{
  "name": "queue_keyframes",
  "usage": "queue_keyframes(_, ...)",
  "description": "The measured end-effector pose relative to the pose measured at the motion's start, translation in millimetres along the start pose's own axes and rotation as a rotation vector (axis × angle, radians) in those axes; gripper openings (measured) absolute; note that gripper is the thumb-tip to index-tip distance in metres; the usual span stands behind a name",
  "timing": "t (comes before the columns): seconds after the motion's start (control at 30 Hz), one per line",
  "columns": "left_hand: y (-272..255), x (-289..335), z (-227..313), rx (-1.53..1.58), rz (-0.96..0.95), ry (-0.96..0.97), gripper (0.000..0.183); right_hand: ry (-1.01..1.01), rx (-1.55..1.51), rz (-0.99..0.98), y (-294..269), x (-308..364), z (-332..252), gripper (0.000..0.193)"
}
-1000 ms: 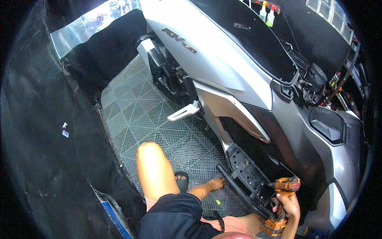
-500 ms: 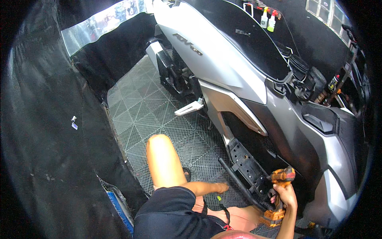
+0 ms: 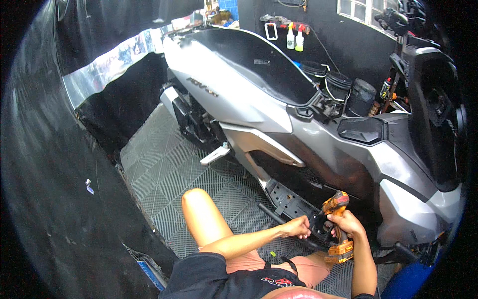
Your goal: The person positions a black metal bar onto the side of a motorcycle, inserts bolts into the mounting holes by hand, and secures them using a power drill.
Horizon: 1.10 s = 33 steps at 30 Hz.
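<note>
A person's right hand [image 3: 349, 223] wraps its fingers around the handle of an orange cordless impact driver [image 3: 334, 203] beside a silver scooter's [image 3: 234, 94] black footboard bracket [image 3: 289, 199], while the left hand [image 3: 298, 227], fingers curled, sits nearby, its contents impossible to tell.

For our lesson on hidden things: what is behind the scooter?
Behind the scooter, two spray bottles and a window show along the dark wall, with black tubs lower down. Whatever lies low, directly behind it, is covered.
</note>
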State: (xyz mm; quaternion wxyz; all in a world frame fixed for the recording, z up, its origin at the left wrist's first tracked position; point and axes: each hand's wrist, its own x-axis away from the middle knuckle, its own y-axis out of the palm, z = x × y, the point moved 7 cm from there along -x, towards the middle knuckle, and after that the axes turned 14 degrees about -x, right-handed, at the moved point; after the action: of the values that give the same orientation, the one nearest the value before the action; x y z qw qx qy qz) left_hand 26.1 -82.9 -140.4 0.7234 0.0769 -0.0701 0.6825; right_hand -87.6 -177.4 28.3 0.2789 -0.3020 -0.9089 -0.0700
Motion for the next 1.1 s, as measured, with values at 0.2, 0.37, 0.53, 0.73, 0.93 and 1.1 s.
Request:
queue_keyframes(0.2,-12.5,-30.5,14.9,-0.251,0.111,0.066,0.057,-0.080,0.140,-0.015,-1.3,-5.4,9.3,0.024)
queue_keyframes(0.37,-8.6,-32.7,54.7,-0.627,0.357,0.090,0.025,-0.124,0.147,0.025,-8.4,5.4,13.4,0.026)
queue_keyframes(0.53,-10.5,-32.8,59.8,-0.594,0.362,0.071,0.023,-0.081,0.102,0.020,-15.6,3.6,15.2,0.030)
queue_keyframes(0.73,-8.9,-46.7,40.5,-0.331,0.364,0.030,0.015,-0.106,0.177,-0.056,-14.2,3.4,1.9,0.031)
queue_keyframes(0.93,-23.7,-42.0,41.2,-0.039,0.462,0.039,0.012,-0.201,0.267,-0.106,7.6,22.5,-35.0,0.030)
queue_keyframes(1.1,-14.7,8.6,95.7,-0.248,0.373,0.097,0.020,-0.281,0.177,-0.071,-0.7,58.7,-7.9,0.030)
